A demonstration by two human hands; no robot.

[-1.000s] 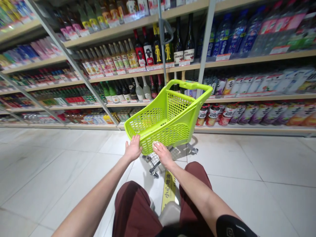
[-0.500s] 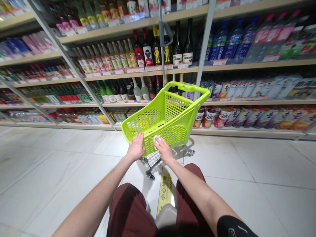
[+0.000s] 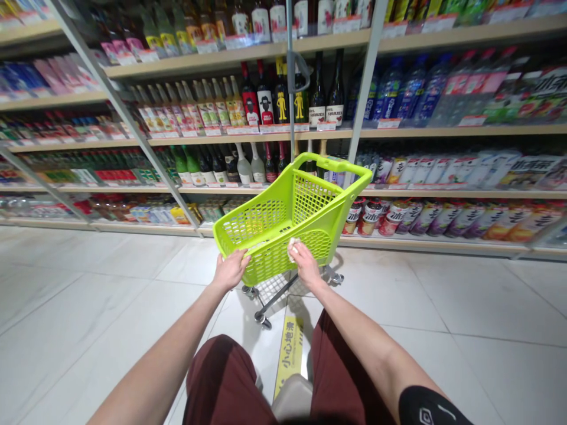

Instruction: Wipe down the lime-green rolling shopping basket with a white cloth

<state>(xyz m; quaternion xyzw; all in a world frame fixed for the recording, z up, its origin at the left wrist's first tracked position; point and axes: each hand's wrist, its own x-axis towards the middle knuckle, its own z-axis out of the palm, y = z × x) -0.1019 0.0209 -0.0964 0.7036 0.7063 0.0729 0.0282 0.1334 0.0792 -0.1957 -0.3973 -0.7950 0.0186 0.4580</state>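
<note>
A lime-green shopping cart (image 3: 310,236) with perforated walls stands in front of me, its narrow end to the left and its handle at the upper right. My left hand (image 3: 231,268) grips the rim at the cart's near left corner, fingers over the edge. My right hand (image 3: 305,260) is closed on a crumpled white cloth (image 3: 293,249), pressed to the near side wall of the basket. The inside of the basket shows its bare green floor and some dark slots.
Behind the cart, shelves (image 3: 248,137) hold rows of bottles and cartons. A yellow floor sign (image 3: 289,351) lies between my knees, by a grey seat edge (image 3: 295,395). The cart's casters (image 3: 263,320) rest on pale tiles.
My left hand has moved left and now curls over the rim. My right hand and the cloth have slid right along the side wall. The cart appears slightly lower and further left.
</note>
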